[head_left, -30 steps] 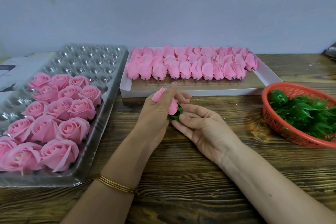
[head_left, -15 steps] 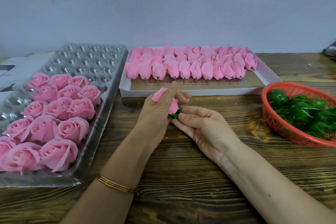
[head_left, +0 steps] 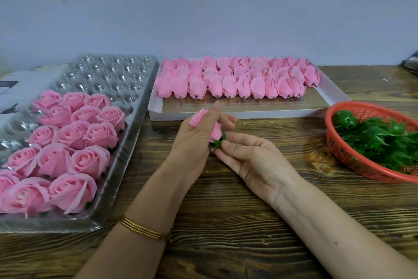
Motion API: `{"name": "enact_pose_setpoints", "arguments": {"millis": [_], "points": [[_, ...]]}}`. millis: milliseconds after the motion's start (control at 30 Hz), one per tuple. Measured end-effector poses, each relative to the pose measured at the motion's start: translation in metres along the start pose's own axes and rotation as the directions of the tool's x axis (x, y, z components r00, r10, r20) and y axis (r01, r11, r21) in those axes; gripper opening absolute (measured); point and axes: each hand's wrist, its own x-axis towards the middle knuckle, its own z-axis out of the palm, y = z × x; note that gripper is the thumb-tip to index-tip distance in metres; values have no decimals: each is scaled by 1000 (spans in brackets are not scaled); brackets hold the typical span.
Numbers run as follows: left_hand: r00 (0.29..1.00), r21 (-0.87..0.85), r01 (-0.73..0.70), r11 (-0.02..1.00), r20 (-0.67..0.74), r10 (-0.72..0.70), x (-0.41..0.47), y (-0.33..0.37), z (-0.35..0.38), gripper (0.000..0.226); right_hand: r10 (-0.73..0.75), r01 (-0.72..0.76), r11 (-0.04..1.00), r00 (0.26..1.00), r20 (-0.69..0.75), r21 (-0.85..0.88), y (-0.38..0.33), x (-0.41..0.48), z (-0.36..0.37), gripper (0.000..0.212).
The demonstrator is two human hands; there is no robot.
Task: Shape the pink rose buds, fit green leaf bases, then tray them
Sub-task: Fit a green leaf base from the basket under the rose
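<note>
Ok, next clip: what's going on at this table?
A person is assembling pink roses. The left hand holds a pink rose bud while the right hand pinches a green leaf base at its bottom. The near part of the clear plastic tray holds finished roses. The white box behind holds rows of unshaped buds, and spare leaf bases sit in the red basket.

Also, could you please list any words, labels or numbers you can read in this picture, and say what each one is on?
None can be read.
The pale cardboard box at the far left, beside the clear plastic tray, carries dark printed marks, but they are too small and blurred to read.
</note>
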Motion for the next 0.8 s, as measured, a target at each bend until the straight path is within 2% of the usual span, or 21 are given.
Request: {"name": "enact_pose_setpoints", "arguments": {"millis": [300, 800], "points": [[999, -34, 50, 998, -13, -50, -3, 4, 1, 37, 0, -2, 999, 999, 41, 34, 0, 0, 0, 49], [997, 34, 76, 997, 3, -76, -5, 5, 3, 35, -107, 109, 992, 994, 31, -67, 4, 3, -2, 34]]}}
